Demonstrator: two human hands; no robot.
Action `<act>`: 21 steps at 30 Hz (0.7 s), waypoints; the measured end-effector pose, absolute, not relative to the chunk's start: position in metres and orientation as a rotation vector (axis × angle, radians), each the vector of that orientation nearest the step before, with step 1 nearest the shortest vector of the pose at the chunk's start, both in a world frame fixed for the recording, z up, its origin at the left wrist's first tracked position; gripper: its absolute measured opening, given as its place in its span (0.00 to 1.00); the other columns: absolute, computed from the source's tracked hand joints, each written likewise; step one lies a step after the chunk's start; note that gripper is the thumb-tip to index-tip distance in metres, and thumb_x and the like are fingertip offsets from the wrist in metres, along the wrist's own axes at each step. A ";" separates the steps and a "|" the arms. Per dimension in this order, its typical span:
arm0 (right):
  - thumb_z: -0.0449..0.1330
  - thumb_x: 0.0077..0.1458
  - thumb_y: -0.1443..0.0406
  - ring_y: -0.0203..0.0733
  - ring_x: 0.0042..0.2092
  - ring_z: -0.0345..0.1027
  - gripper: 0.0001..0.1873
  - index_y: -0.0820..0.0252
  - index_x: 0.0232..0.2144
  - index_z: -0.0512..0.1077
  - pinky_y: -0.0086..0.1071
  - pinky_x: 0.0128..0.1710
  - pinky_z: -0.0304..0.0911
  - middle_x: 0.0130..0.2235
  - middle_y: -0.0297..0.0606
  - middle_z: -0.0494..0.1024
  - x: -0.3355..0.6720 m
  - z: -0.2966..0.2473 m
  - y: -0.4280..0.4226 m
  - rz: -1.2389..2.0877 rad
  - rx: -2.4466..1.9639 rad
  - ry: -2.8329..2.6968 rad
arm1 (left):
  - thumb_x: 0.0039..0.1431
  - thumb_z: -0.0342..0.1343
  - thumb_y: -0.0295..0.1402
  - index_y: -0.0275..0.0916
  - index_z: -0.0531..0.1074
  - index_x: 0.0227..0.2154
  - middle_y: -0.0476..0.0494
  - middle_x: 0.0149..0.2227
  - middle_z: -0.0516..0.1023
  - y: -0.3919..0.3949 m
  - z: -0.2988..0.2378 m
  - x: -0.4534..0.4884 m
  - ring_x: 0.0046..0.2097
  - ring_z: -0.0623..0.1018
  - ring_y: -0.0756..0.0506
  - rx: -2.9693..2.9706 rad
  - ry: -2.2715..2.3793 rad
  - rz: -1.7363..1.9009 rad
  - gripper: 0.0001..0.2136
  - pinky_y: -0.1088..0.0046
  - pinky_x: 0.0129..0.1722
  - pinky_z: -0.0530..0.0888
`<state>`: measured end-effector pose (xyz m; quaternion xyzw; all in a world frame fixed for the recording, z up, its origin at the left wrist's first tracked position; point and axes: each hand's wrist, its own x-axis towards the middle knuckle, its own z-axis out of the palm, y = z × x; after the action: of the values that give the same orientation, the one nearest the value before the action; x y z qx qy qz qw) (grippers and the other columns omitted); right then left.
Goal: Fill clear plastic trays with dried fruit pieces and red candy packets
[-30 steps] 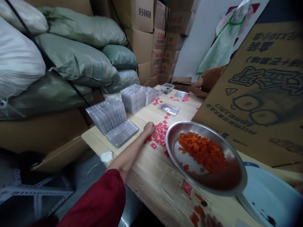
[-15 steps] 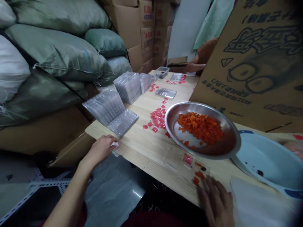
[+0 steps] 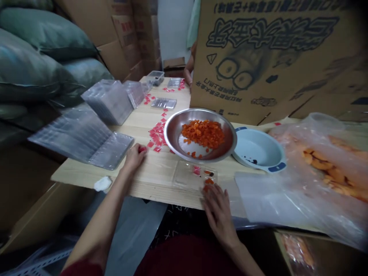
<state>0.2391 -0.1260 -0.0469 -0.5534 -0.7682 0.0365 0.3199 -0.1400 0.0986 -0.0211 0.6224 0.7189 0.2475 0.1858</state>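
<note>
My left hand [image 3: 133, 158] is closed at the table's left part, with a small red packet [image 3: 142, 148] at its fingertips. More red packets [image 3: 158, 135] lie scattered just beyond it. My right hand [image 3: 217, 209] lies with fingers stretched out over the near right corner of a clear plastic tray [image 3: 184, 174], slightly blurred. In that tray are one red packet [image 3: 197, 170], a dark piece with orange [image 3: 208, 173] and orange bits [image 3: 209, 181], partly covered by my fingers. Behind it stands a steel bowl [image 3: 172, 132] of orange pieces [image 3: 203, 133].
Stacked clear trays [image 3: 109, 100] and a leaning row [image 3: 77, 132] line the left. A white crumpled wad [image 3: 102, 184] sits at the table edge. Right are a light blue basin [image 3: 255, 143], a plastic bag of orange pieces [image 3: 324, 165] and a large carton [image 3: 244, 57]. A person's arm [image 3: 189, 71] shows behind.
My left hand has let go of the white wad at the table edge and moved right to the red packets, taking one. The view has turned right. My right hand stays at the tray.
</note>
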 end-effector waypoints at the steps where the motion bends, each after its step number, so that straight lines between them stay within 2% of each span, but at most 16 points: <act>1: 0.54 0.70 0.67 0.56 0.73 0.51 0.26 0.47 0.68 0.64 0.67 0.72 0.43 0.69 0.42 0.66 0.240 -0.051 -0.128 0.105 -1.441 -2.047 | 0.61 0.56 0.38 0.40 0.72 0.37 0.42 0.37 0.81 0.085 -0.019 -0.131 0.40 0.78 0.41 1.754 1.957 0.766 0.07 0.66 0.44 0.74; 5: 0.54 0.69 0.69 0.53 0.73 0.52 0.26 0.48 0.67 0.65 0.65 0.72 0.47 0.69 0.40 0.67 0.244 -0.065 -0.133 0.123 -1.424 -2.092 | 0.67 0.52 0.43 0.42 0.76 0.43 0.44 0.37 0.82 0.024 -0.011 -0.059 0.33 0.78 0.44 1.663 1.400 0.979 0.13 0.68 0.35 0.75; 8: 0.54 0.69 0.70 0.52 0.73 0.53 0.25 0.49 0.65 0.67 0.64 0.72 0.48 0.68 0.40 0.68 0.247 -0.068 -0.134 0.124 -1.423 -2.080 | 0.66 0.54 0.35 0.44 0.78 0.44 0.42 0.42 0.84 -0.008 -0.006 0.006 0.41 0.81 0.42 1.759 1.143 0.925 0.10 0.64 0.43 0.77; 11: 0.54 0.69 0.71 0.51 0.73 0.54 0.24 0.51 0.64 0.68 0.64 0.72 0.48 0.67 0.41 0.70 0.248 -0.067 -0.133 0.108 -1.411 -2.064 | 0.63 0.55 0.26 0.43 0.78 0.47 0.39 0.45 0.83 -0.017 -0.009 0.046 0.47 0.80 0.39 1.965 1.100 0.787 0.13 0.59 0.49 0.76; 15: 0.53 0.69 0.71 0.52 0.73 0.53 0.23 0.51 0.63 0.69 0.65 0.71 0.49 0.67 0.41 0.70 0.249 -0.066 -0.135 0.113 -1.409 -2.033 | 0.60 0.59 0.24 0.42 0.78 0.49 0.36 0.51 0.79 -0.016 -0.023 0.055 0.55 0.75 0.35 2.212 1.204 0.808 0.16 0.51 0.56 0.74; 18: 0.53 0.69 0.71 0.53 0.73 0.52 0.23 0.51 0.63 0.70 0.65 0.71 0.50 0.68 0.41 0.69 0.250 -0.068 -0.136 0.120 -1.398 -2.026 | 0.61 0.59 0.24 0.43 0.77 0.50 0.35 0.51 0.76 -0.020 -0.030 0.053 0.54 0.74 0.35 2.249 1.279 0.852 0.16 0.52 0.54 0.75; 21: 0.54 0.69 0.71 0.53 0.74 0.51 0.22 0.52 0.62 0.70 0.66 0.71 0.50 0.68 0.42 0.69 0.251 -0.070 -0.135 0.099 -1.374 -2.035 | 0.61 0.59 0.25 0.43 0.80 0.44 0.36 0.47 0.77 -0.027 -0.025 0.052 0.53 0.74 0.36 2.245 1.258 0.849 0.11 0.51 0.53 0.75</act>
<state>0.2505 -0.1349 -0.0704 -0.5267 -0.7802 0.0380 0.3353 0.0523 -0.0266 -0.0253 0.8092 0.4534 0.3061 0.2142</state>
